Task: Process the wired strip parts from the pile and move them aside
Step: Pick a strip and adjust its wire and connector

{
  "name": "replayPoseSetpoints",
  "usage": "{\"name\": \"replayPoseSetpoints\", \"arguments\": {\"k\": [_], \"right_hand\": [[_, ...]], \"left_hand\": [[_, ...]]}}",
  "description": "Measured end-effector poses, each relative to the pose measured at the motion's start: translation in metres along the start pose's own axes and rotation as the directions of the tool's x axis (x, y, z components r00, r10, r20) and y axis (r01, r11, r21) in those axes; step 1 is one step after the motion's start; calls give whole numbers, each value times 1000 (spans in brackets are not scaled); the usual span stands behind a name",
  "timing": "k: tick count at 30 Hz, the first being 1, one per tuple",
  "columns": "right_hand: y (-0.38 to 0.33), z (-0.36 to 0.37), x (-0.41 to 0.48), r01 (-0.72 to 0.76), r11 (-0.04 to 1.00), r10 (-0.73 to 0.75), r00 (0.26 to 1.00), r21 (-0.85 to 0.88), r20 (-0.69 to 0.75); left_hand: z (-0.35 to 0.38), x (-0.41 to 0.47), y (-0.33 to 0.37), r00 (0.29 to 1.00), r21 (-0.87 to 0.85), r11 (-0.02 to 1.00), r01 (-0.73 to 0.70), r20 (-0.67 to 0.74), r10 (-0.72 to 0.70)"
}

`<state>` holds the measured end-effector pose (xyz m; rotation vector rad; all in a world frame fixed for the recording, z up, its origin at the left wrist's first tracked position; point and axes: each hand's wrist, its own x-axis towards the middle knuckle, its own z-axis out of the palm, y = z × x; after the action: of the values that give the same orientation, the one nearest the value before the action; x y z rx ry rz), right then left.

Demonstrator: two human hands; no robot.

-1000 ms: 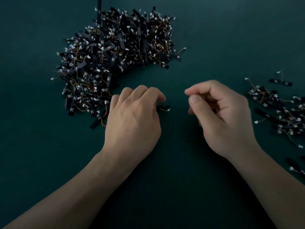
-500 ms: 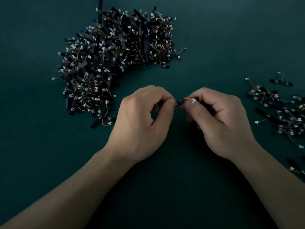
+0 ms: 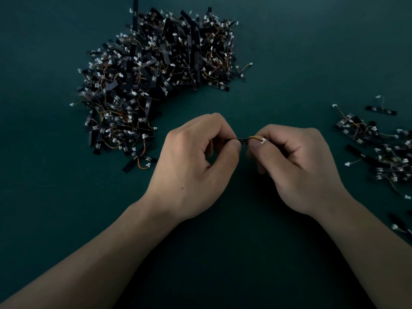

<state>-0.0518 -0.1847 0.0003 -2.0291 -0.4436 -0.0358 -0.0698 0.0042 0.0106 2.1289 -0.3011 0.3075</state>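
On the head camera I see the left hand and the right hand meeting over the middle of the dark green matte bench. Between them is one small black strip part with a short orange-yellow wire ending in a white plastic connector.

The left hand pinches the black end between thumb and curled forefinger. The right hand pinches the wire end, with the connector showing just above its thumb and its other fingers curled into the palm. The two thumb tips sit just beside each other. I cannot tell whether the strip part is clear of the bench.

The big tangled pile of black strips, thin wires and white connectors lies toward the far left of the bench, near the left hand but apart from it. A smaller scatter of the same parts lies along the right edge, well apart from the right hand.
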Motion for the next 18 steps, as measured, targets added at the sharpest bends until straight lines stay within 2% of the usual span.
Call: {"name": "replayPoseSetpoints", "arguments": {"k": [18], "right_hand": [[1, -1, -1, 33, 999, -34, 999, 30, 33]], "left_hand": [[-3, -1, 2, 996, -76, 997, 25, 93, -17]]}}
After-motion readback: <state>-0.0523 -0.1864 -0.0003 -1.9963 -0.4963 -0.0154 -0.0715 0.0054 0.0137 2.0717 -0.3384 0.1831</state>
